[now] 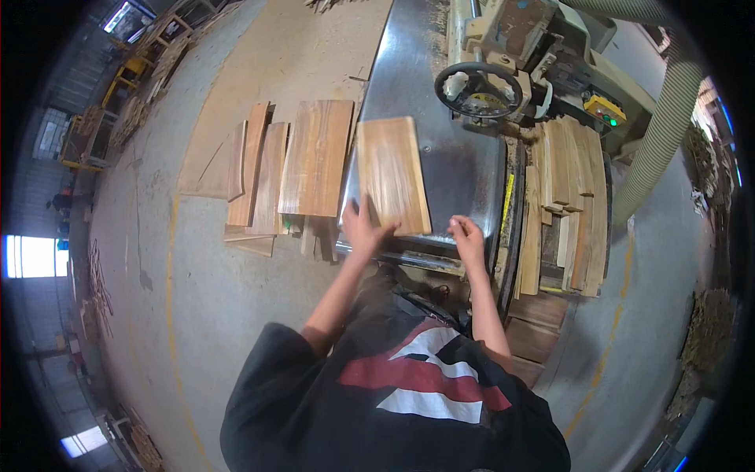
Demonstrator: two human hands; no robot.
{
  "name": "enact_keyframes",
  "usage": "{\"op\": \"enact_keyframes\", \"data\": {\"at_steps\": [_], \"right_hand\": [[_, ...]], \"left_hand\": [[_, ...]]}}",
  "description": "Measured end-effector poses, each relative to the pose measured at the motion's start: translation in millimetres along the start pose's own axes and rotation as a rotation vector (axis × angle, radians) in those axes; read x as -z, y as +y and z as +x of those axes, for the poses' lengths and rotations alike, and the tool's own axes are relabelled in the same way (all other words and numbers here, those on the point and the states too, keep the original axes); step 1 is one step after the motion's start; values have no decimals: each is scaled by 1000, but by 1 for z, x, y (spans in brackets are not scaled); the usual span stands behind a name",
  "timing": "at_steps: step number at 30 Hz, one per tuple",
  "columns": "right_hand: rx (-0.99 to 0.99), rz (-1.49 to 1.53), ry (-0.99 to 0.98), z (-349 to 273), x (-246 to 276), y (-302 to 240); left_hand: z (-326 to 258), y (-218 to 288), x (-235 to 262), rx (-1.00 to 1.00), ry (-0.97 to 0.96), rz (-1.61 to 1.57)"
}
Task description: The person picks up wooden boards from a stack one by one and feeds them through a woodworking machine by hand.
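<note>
A flat light-brown wooden board (392,173) lies on the steel machine table (460,169), its near end over the table's front edge. My left hand (363,226) grips that near end, thumb on top. My right hand (469,237) hovers just right of the board's corner, fingers loosely curled, holding nothing.
A stack of similar boards (295,161) sits on the floor to the left of the machine. More planks (570,200) are piled on the right. A black handwheel (478,90) and the machine body stand at the far end. A ribbed dust hose (664,126) runs at the right.
</note>
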State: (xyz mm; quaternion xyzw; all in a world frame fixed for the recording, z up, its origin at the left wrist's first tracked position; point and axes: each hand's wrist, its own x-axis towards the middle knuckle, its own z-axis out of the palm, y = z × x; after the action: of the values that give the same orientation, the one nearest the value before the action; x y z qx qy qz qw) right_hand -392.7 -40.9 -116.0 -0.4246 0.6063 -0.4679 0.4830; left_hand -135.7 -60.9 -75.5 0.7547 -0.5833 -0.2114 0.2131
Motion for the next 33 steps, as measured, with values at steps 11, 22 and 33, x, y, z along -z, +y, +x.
{"op": "enact_keyframes", "data": {"at_steps": [11, 22, 33], "right_hand": [[-292, -43, -436, -69, -12, -56], [-382, -185, -60, -84, 49, -81], [-498, 293, 19, -96, 9, -19]], "left_hand": [[-69, 36, 74, -23, -553, -755], [-50, 39, -8, -668, -403, 236], [-52, 37, -29, -661, -176, 200]]}}
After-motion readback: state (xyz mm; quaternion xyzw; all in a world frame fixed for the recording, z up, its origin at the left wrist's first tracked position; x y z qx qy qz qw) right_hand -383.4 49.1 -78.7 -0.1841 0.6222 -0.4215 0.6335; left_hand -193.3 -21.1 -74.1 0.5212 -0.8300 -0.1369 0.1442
